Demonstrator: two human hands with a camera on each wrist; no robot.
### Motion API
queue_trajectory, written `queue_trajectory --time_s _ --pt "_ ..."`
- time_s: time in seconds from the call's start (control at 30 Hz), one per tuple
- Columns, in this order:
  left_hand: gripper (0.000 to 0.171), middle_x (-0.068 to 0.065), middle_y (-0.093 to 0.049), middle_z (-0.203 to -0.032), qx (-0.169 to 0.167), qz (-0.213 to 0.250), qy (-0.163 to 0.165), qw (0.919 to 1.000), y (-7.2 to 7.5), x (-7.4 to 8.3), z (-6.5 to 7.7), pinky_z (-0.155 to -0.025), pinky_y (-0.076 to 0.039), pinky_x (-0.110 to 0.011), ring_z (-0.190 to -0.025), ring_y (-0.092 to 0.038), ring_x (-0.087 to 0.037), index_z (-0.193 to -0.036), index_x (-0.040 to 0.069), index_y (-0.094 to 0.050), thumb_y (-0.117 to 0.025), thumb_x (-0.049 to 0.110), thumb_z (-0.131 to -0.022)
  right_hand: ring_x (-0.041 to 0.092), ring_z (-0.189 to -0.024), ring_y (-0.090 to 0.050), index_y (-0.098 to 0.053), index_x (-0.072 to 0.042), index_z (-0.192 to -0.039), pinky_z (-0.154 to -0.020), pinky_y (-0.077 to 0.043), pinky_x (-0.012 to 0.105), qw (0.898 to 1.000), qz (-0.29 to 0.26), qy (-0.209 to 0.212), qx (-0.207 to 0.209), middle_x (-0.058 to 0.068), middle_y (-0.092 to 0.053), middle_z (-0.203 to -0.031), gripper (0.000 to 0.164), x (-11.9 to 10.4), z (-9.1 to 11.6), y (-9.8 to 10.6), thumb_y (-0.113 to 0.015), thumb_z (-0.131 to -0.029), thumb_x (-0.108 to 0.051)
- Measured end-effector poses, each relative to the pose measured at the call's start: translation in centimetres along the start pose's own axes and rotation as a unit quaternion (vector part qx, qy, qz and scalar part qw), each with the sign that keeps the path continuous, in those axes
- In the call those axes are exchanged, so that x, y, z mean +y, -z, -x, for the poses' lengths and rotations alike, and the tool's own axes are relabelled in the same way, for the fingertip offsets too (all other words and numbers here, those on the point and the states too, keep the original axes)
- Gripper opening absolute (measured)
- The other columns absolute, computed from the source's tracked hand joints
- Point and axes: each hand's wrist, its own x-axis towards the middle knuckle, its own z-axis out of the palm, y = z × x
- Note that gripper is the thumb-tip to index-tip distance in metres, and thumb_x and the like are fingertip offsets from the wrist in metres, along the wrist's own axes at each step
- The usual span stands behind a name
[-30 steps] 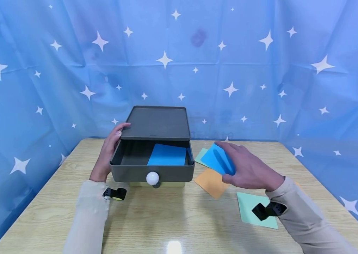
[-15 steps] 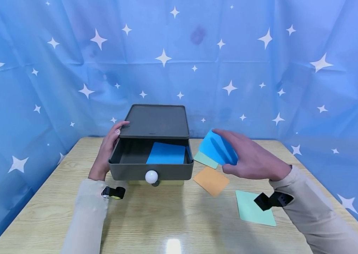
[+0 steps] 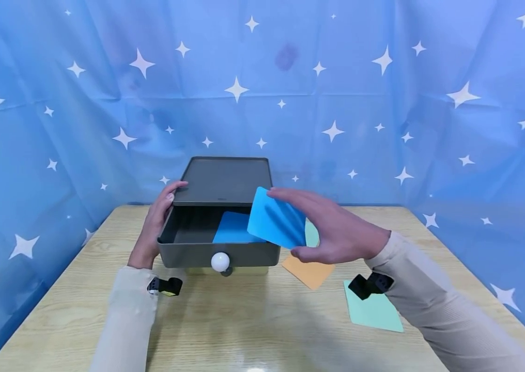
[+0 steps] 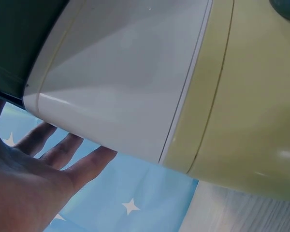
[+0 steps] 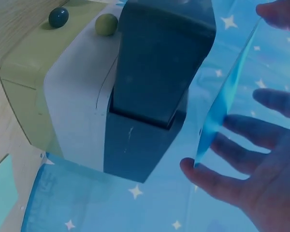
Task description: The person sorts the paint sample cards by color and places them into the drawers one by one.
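My right hand (image 3: 337,227) holds a light-blue square card (image 3: 272,217) between thumb and fingers, tilted over the right edge of an open dark-grey drawer (image 3: 248,254) with a white knob (image 3: 220,262). In the right wrist view the card (image 5: 220,106) appears nearly edge-on. Inside the drawer lies another blue card (image 3: 230,227), partly hidden by the held one. The drawer belongs to a small drawer unit (image 3: 225,181) with a dark top, a white middle tier (image 5: 79,87) and a yellow-green bottom tier (image 5: 26,92). My left hand (image 3: 153,225) rests along the unit's left side, fingers extended.
On the wooden table (image 3: 239,320), right of the unit, lie an orange card (image 3: 311,272) and a mint-green card (image 3: 376,309). Another mint-green card (image 3: 311,235) is partly covered by my right hand. A blue star-patterned curtain (image 3: 360,103) hangs behind the table.
My right hand has lifted the light-blue card from above the table cards and carried it left to the drawer's right edge. My left hand stays at the unit's side.
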Motion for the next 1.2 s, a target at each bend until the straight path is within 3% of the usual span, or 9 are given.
queue_trajectory --time_s 0.27,0.47,0.97,1.1,1.2 --pt "0.051 0.000 -0.040 -0.151 0.005 0.009 -0.014 0.9999 0.1 0.0 0.1 -0.096 -0.042 -0.015 -0.127 -0.042 -0.009 -0.152 0.014 -0.040 -0.025 0.039 -0.110 0.026 -0.135 -0.046 -0.026 -0.021 -0.159 -0.100 -0.052 0.047 0.999 0.002 0.027 -0.040 0.004 -0.042 -0.155 0.094 -1.3 -2.5 -0.2 -0.078 -0.081 -0.029" --pt "0.052 0.001 -0.038 -0.153 0.005 0.004 -0.019 0.9998 0.1 0.0 0.1 -0.097 -0.040 -0.015 -0.129 -0.039 -0.008 -0.153 0.014 -0.039 -0.025 0.038 -0.110 0.022 -0.131 -0.048 -0.027 -0.024 -0.158 -0.099 -0.053 0.042 0.997 0.010 0.030 -0.070 0.002 -0.043 -0.153 0.093 -2.4 -4.2 -0.9 -0.077 -0.080 -0.032" --pt "0.050 0.002 -0.039 -0.152 0.008 0.010 -0.021 0.9997 -0.1 -0.2 0.1 -0.096 -0.040 -0.016 -0.130 -0.039 -0.010 -0.153 0.015 -0.040 -0.025 0.037 -0.110 0.021 -0.127 -0.051 -0.013 -0.023 -0.162 -0.101 -0.049 0.042 0.994 -0.009 0.039 -0.101 0.003 -0.041 -0.155 0.100 -2.1 -5.0 -1.1 -0.074 -0.083 -0.033" --pt "0.050 0.000 -0.039 -0.153 0.009 0.015 -0.014 0.9997 -0.1 -0.1 0.0 -0.099 -0.039 -0.017 -0.131 -0.038 -0.010 -0.152 0.015 -0.041 -0.026 0.038 -0.110 0.024 -0.135 -0.050 -0.012 -0.022 -0.162 -0.109 -0.046 0.045 0.994 -0.020 0.042 -0.102 0.004 -0.035 -0.162 0.098 -1.7 -5.1 -1.1 -0.073 -0.086 -0.029" --pt "0.050 0.000 -0.037 -0.154 0.007 0.013 -0.010 0.9998 -0.1 0.0 0.0 -0.102 -0.037 -0.018 -0.132 -0.037 -0.008 -0.152 0.016 -0.041 -0.025 0.038 -0.110 0.026 -0.147 -0.040 -0.010 -0.021 -0.163 -0.117 -0.039 0.049 0.993 -0.028 0.049 -0.099 0.003 -0.026 -0.167 0.097 -1.4 -5.1 -1.1 -0.071 -0.088 -0.026"
